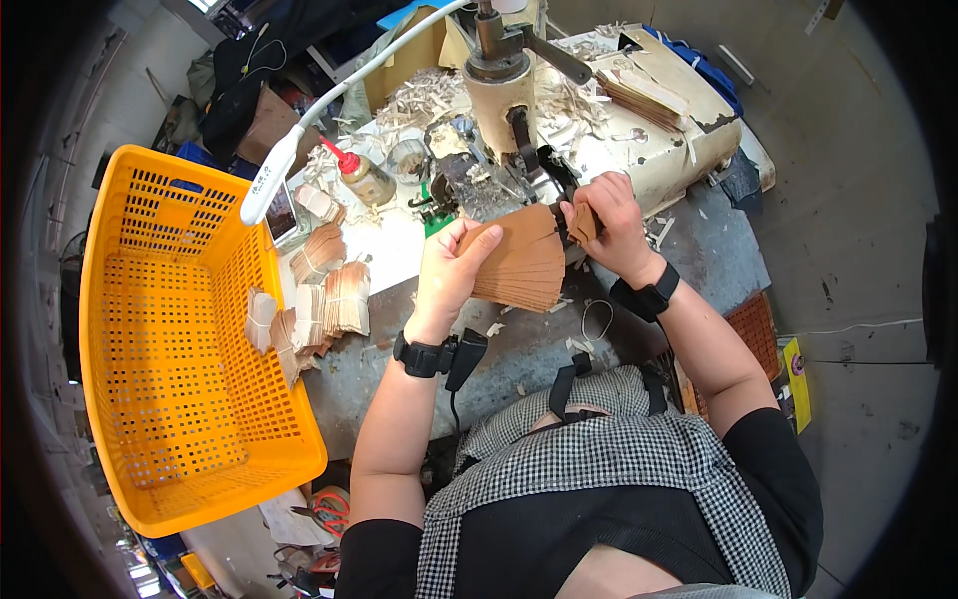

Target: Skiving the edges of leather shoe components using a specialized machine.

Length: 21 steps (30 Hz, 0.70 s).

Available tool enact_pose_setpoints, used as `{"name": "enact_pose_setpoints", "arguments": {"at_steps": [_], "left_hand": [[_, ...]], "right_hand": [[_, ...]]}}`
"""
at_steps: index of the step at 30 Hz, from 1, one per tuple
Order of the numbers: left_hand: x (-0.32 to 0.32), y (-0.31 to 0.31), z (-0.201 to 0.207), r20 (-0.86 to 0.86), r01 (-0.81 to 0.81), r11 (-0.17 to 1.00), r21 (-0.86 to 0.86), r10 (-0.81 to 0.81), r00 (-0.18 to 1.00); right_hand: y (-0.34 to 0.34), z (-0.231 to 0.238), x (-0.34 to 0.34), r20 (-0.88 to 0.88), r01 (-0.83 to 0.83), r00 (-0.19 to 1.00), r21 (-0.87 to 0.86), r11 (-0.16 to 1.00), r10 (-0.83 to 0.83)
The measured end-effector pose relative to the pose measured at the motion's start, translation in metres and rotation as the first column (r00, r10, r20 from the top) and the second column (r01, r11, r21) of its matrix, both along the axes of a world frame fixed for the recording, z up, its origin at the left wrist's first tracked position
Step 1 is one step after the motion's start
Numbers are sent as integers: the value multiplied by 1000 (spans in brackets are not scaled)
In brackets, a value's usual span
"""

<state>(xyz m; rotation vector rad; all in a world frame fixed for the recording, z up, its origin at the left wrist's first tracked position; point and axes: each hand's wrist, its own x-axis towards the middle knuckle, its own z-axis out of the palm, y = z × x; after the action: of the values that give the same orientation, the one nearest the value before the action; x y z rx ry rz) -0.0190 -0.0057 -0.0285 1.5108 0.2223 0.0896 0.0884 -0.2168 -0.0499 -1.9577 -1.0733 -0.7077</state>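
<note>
A fanned stack of flat brown leather pieces (521,262) is gripped in my left hand (451,272), thumb on top and fingers beneath. My right hand (621,226) is closed on small brown leather pieces (583,226) beside the stack's right edge. Just beyond both hands stands a cream-coloured machine (497,108) with a dark metal head and a lever. The lower ends of its parts are partly hidden behind my right hand and the leather.
A yellow plastic basket (165,479) stands at the left. Between it and my left hand lie several banded bundles (344,299). A red-capped bottle (365,180), a white lamp (274,172), pale scraps (429,98) and a strip stack (644,98) surround the machine. A rubber band (598,319) lies near the front.
</note>
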Motion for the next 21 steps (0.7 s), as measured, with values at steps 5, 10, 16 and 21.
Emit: {"name": "enact_pose_setpoints", "arguments": {"at_steps": [5,10,16,21], "left_hand": [[-1,1,0,-13,10,1000,21,-10,1000],[0,1,-3,-1,19,1000,17,-19,1000],[-1,0,-1,-8,5,1000,6,-5,1000],[-1,-1,-2,-8,-1,1000,1,1,1000]], "right_hand": [[0,0,-1,-5,-2,1000,-5,1000,2],[0,-3,1,-3,-11,1000,6,1000,11],[0,-1,-1,-8,-8,1000,5,1000,8],[0,-1,-1,-3,-4,1000,5,1000,4]]}}
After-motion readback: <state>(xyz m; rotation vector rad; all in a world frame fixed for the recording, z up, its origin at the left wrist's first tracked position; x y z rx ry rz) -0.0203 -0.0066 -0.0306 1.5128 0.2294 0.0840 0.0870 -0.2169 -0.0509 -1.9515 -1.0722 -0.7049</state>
